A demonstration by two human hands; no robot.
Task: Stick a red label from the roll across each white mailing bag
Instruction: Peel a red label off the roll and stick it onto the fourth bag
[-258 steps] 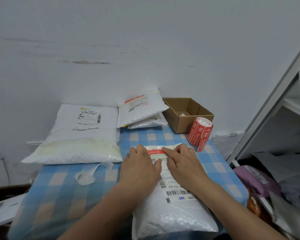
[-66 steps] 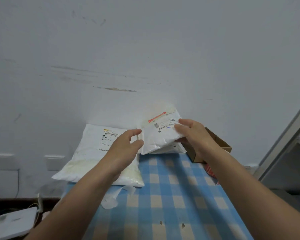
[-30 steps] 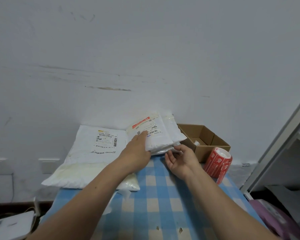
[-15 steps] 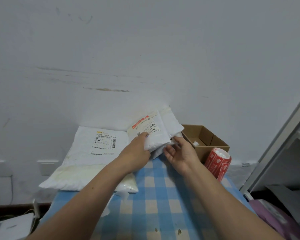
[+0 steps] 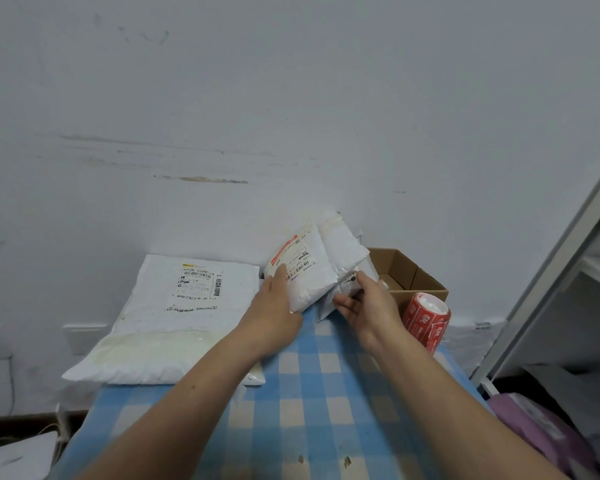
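Our checked table point(image 5: 326, 393) holds it all. Well left of the cardboard box point(image 5: 416, 278) lies the big white bag point(image 5: 174, 327) (no red strip we can see). Just left of the box, the labelled bag point(image 5: 309, 275) leans under flat fingers of our left hand point(image 5: 274, 313); our right hand point(image 5: 368, 306) pinches the lower bag point(image 5: 345, 288). We should draw it out slowly, stack braced. The label roll point(image 5: 426, 318) rests just in front of the box.

Soft, even, dim light; wide-angle bending at edges, slightly blurry.
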